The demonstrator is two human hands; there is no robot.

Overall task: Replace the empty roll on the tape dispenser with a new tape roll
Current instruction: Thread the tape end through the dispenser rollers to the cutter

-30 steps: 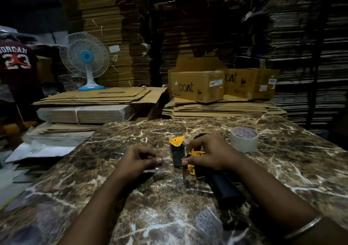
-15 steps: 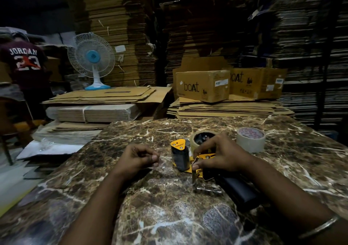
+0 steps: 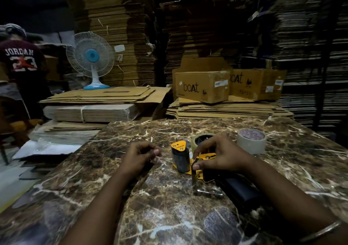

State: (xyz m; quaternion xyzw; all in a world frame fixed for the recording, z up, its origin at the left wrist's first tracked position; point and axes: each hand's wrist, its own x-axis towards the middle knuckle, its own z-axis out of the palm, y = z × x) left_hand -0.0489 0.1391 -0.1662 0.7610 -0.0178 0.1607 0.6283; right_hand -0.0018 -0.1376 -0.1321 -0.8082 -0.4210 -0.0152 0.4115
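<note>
Since a moment ago the right hand [image 3: 220, 155] has slid back off the tape roll [image 3: 202, 141] mounted on the dispenser [image 3: 190, 162], so its dark hollow core now shows; its fingers curl around the yellow frame. By my judgement the new roll is already seated and only threading remains. Pinched between thumb and fingertips of the left hand [image 3: 140, 155] is what looks like the clear tape end, drawn out to the left of the black roller. Two rolls are visible: one on the dispenser, one white roll [image 3: 251, 141] standing apart on the marble table [image 3: 169, 207]. One dispenser, one fan [image 3: 90, 58], two printed boxes [image 3: 202, 86].
</note>
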